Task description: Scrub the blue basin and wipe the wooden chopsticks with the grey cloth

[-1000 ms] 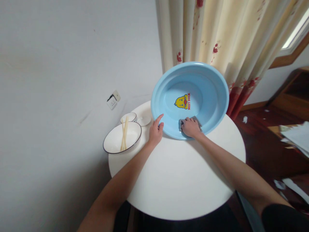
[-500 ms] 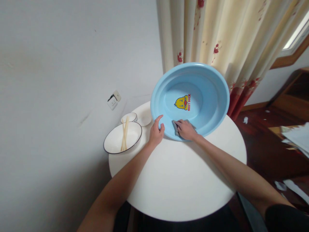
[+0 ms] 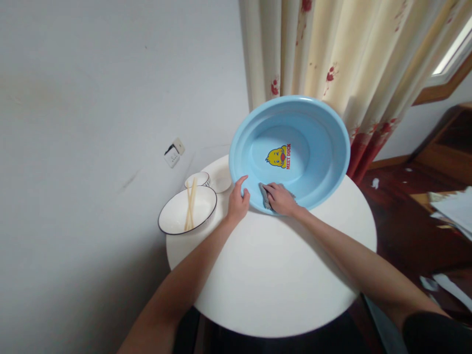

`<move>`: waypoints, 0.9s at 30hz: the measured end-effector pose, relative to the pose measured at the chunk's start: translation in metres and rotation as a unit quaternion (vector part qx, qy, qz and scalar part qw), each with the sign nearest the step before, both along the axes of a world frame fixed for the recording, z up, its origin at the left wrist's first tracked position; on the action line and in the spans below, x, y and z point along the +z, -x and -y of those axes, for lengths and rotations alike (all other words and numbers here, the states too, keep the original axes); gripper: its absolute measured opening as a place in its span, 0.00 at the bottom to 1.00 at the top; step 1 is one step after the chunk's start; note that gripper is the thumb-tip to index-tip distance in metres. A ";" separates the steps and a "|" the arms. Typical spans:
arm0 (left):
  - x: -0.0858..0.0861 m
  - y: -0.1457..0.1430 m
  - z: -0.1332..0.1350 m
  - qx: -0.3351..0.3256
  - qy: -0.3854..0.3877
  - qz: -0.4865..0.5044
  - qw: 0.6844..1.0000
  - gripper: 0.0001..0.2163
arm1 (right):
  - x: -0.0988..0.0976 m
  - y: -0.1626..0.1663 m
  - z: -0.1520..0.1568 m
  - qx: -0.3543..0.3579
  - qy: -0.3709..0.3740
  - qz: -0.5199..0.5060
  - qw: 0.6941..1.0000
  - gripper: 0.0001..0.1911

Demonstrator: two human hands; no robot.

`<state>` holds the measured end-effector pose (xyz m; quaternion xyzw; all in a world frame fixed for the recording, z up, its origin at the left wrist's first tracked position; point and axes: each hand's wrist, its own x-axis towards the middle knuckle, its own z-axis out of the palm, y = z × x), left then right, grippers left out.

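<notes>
A large light-blue plastic basin [image 3: 324, 147] with a yellow duck print on its bottom stands tilted on the white round table [image 3: 273, 280], its inside facing me. My left hand [image 3: 238, 200] grips the basin's left front rim, thumb and index finger on the inner side and the other fingers hidden outside. In my right hand [image 3: 282, 199] is a grey cloth [image 3: 264, 195], pressed against the inner wall near the front rim. Part of the cloth sticks out to the left of the fingers and a little shows behind the hand.
Left of the basin sit a large white bowl [image 3: 177, 216] with dark rim, chopsticks [image 3: 190, 204] lying across it, a smaller bowl [image 3: 197, 179] and a white dish [image 3: 221, 182]. A wall with a socket [image 3: 172, 157] borders the left. Behind the basin hangs a curtain [image 3: 306, 59].
My right hand has slid slightly left along the basin's inner wall with the cloth, which looks more bunched. The basin and my left hand have shifted very slightly left.
</notes>
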<state>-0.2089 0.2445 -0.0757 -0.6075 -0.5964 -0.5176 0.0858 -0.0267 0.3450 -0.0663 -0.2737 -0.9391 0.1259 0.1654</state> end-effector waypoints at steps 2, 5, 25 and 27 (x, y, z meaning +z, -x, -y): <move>0.000 -0.001 0.000 0.003 -0.001 0.002 1.000 0.20 | 0.000 0.001 -0.001 -0.002 -0.003 0.004 1.000 0.27; 0.001 -0.001 0.001 0.008 0.001 0.000 1.000 0.20 | 0.000 0.000 -0.003 -0.007 -0.005 0.018 1.000 0.27; 0.007 0.002 0.003 0.048 -0.023 -0.007 0.999 0.21 | 0.008 -0.017 -0.014 -0.096 -0.039 0.133 0.986 0.25; 0.005 0.001 0.003 0.042 -0.017 -0.016 0.999 0.21 | 0.007 -0.016 -0.013 -0.100 -0.036 0.131 0.986 0.25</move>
